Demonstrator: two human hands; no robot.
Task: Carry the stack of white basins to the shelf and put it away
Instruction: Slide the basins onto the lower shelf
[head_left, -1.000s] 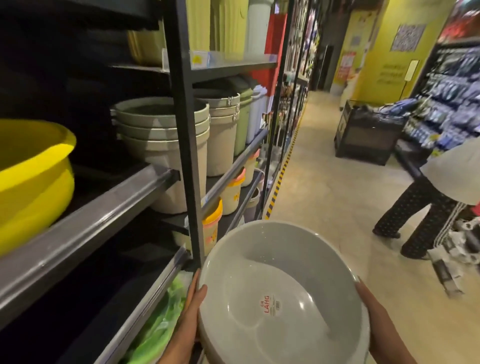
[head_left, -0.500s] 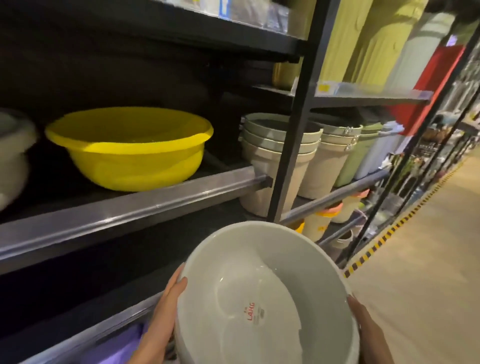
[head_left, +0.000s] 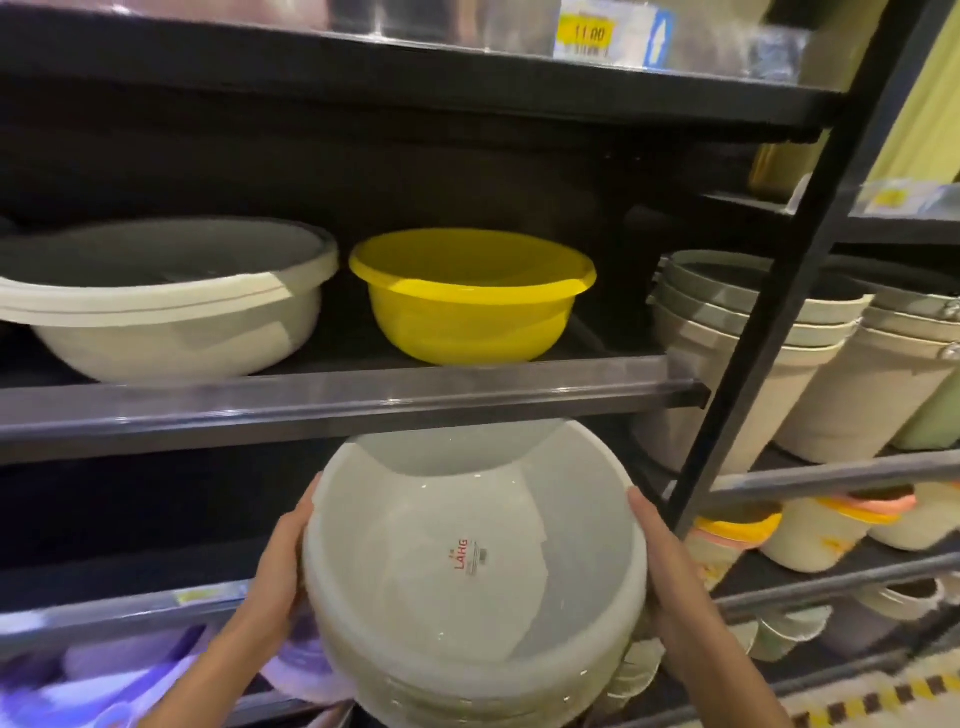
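Left hand (head_left: 278, 564) and right hand (head_left: 662, 569) raised, fingers clamped on opposite rims of the stack of white basins (head_left: 475, 577), tilted toward camera, red label inside, just below the shelf (head_left: 332, 402) edge

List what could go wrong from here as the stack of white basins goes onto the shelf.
1. The far rim of the stack of white basins sits right under the shelf's front rail; lifting straight up may knock it.
2. The yellow basin and large white basin already fill that shelf, leaving little room.
3. The left hand and right hand grip only the sides, so nested basins could slip if tilted.
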